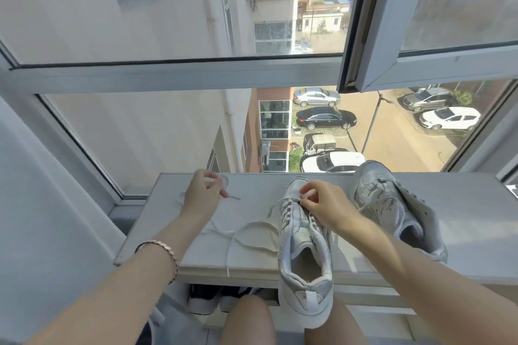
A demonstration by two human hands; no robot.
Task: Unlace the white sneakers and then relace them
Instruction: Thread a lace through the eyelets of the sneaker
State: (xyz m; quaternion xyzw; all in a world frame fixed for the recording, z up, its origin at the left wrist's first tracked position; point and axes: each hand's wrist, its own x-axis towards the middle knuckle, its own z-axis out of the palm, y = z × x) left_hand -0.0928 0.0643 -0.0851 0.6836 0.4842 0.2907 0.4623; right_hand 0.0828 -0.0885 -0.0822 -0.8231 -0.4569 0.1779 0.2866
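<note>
We see a thin bracelet (164, 249) of small pinkish-gold links on the wrist behind our left hand (203, 193). Both forearms (406, 258) and knees (246, 319) are bare.

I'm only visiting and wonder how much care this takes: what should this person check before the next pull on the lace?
1. Left hand has the lace: ok, it pinches it near a tip, off to the side of the shoe.
2. Right hand at the eyelets: ok, it pinches the lace at the front of the near sneaker.
3. Lace free of tangles: cannot tell, it lies in loose loops on the sill.
4. Near sneaker steady: probably not ok, its heel hangs over the sill's front edge.
5. Second sneaker out of the way: ok, it lies to the right.
</note>
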